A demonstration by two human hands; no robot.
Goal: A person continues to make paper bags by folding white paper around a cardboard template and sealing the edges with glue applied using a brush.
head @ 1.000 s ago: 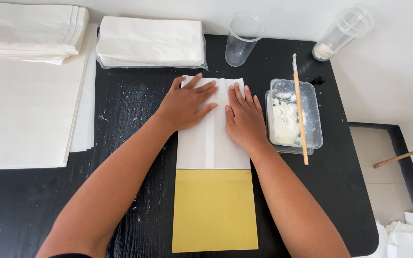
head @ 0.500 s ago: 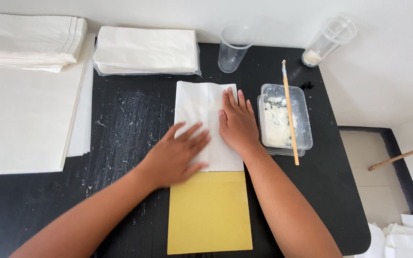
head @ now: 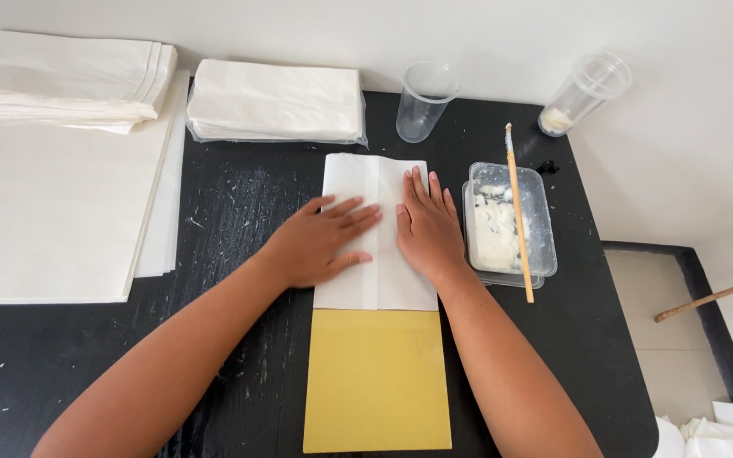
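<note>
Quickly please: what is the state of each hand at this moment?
Left hand: open, flat on the folded white paper, holding nothing.
Right hand: open, flat on the same paper, holding nothing.

A folded white paper sheet [head: 377, 174] is lying flat on the black table [head: 239, 212] — long side running away from the viewer, 1 overlapping flap down its middle. Its near end is lying over a yellow board [head: 377, 382] — both hands pressing on it.

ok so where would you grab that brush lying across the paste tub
Probably by the bare wooden end of the brush that juts past the near rim of the paste tub, coming from the right hand's side. The bristle end lies at the far rim, and the stick rests flat across both rims.
</note>
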